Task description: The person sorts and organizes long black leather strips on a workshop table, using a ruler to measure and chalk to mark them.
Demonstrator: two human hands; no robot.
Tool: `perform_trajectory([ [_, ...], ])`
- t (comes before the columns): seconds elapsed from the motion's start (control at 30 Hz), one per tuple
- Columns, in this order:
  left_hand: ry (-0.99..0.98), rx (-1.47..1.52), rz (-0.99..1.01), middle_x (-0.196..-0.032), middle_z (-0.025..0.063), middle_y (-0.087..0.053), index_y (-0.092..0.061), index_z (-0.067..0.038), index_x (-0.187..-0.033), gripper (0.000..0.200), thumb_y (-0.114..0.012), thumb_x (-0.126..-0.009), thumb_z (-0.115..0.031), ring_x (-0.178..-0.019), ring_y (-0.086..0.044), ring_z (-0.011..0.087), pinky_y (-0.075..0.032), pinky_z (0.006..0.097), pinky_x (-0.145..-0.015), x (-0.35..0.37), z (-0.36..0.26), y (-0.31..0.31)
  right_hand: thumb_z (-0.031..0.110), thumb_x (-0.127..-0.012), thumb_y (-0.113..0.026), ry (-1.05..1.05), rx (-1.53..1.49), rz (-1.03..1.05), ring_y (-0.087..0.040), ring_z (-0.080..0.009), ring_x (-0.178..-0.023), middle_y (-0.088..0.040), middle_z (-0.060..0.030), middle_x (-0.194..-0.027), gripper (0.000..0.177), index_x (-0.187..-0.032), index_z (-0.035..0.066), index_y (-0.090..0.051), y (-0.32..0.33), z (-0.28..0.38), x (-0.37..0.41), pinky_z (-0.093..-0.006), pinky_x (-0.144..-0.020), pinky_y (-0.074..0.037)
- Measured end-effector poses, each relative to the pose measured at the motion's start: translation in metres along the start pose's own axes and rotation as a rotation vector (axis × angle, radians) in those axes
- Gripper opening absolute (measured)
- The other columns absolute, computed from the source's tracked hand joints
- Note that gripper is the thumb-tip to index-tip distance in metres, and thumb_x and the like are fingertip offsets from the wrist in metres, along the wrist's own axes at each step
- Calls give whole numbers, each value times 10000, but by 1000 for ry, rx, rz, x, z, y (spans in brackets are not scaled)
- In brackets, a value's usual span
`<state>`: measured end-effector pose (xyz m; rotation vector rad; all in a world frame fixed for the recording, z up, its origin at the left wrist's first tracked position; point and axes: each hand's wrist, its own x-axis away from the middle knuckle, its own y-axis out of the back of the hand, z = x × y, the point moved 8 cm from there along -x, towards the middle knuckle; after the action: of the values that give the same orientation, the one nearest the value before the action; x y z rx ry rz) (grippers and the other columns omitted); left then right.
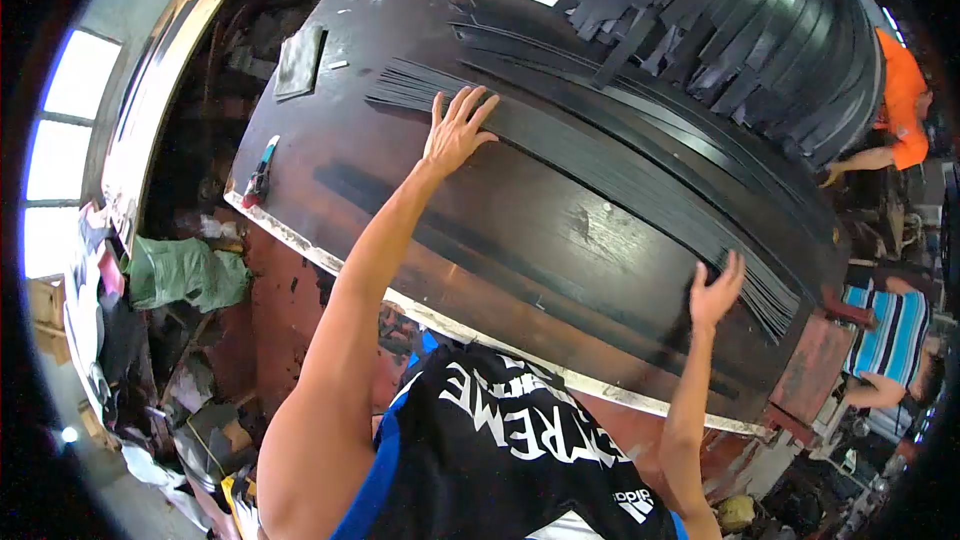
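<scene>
A long bundle of thin black strips (600, 175) lies across the dark tabletop (500, 200), its ends fanning slightly apart. My left hand (460, 132) rests with spread fingers at the bundle's left part. Near its right end is my right hand (716, 292), open, fingertips at the near edge of the strips; whether they touch is hard to tell. Neither hand grips anything. Beyond the bundle, more loose black strips (690, 145) lie roughly alongside it.
A large heap of black strips (740, 30) covers the far right. On the table's left are a cutter knife (262, 172) and a grey cloth-like piece (301, 62). Two other people, in an orange shirt (903, 90) and a striped shirt (886, 335), are at the right.
</scene>
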<state>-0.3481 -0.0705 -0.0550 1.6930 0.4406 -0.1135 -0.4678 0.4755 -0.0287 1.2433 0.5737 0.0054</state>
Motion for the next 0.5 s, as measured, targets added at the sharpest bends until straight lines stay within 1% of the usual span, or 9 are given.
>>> perform_trajectory([
  [0.03,-12,11,-9,-1530,30,-390,-406,-236,-1491,699,-657,-876,-455,-1431,-338,260,-202,643,-1155,3,-4,-3,301,-850,-739,17,-2,28,-388,-450,-1357,-389,-270,-1495,708,-1442,47,-445,-7,25,0,-524,-1135,-306],
  [0.1,-79,-73,11,-1594,23,-321,-381,-243,-1512,665,-633,-919,-404,-1474,-284,253,-178,657,-1163,10,-14,-13,328,-835,-753,50,-4,93,-343,-458,-1389,-326,-281,-1539,763,-1469,60,-424,-21,80,-1,-551,-1145,-276],
  [0.13,-46,-20,51,-1624,15,-275,-362,-241,-1527,641,-611,-947,-349,-1497,-248,252,-164,656,-1168,11,-16,-11,338,-837,-750,70,-29,109,-328,-455,-1402,-299,-279,-1554,774,-1477,62,-414,-30,107,-4,-554,-1153,-261],
  [0.17,-68,-11,47,-1624,15,-275,-362,-241,-1527,641,-611,-947,-349,-1497,-248,252,-164,656,-1168,10,-20,-9,347,-839,-748,90,-56,128,-312,-452,-1415,-271,-276,-1569,785,-1484,65,-404,-39,134,-7,-558,-1161,-247],
  [0.23,-61,-14,66,-1621,35,-283,-349,-220,-1536,646,-595,-955,-358,-1491,-262,271,-156,662,-1163,10,-17,-7,362,-847,-743,203,-154,83,-290,-449,-1432,-243,-269,-1582,806,-1505,77,-375,-56,192,-18,-561,-1173,-228],
  [0.37,-73,-51,72,-1626,37,-274,-356,-196,-1532,638,-581,-960,-365,-1502,-236,258,-177,655,-1159,10,-17,-9,432,-881,-696,351,-223,140,-270,-435,-1447,-206,-251,-1603,851,-1539,64,-301,-94,303,-49,-576,-1192,-175],
  [0.4,-81,-49,57,-1620,39,-285,-368,-193,-1524,638,-588,-952,-372,-1500,-236,257,-183,657,-1157,9,-18,-6,464,-894,-667,390,-204,192,-268,-416,-1455,-214,-237,-1606,873,-1539,26,-275,-107,326,-55,-566,-1203,-152],
  [0.43,-87,-44,47,-1614,41,-296,-380,-189,-1516,638,-594,-945,-379,-1498,-237,255,-189,659,-1155,10,-18,-4,464,-894,-667,401,-212,194,-268,-416,-1455,-214,-237,-1606,873,-1539,26,-275,-113,344,-57,-566,-1203,-152],
  [0.5,-91,-21,133,-1623,38,-285,-355,-191,-1535,693,-613,-928,-403,-1495,-253,252,-175,653,-1160,7,-14,0,477,-898,-657,495,-230,294,-262,-402,-1461,-241,-231,-1600,892,-1536,-6,-260,-132,381,-71,-546,-1211,-146],
])
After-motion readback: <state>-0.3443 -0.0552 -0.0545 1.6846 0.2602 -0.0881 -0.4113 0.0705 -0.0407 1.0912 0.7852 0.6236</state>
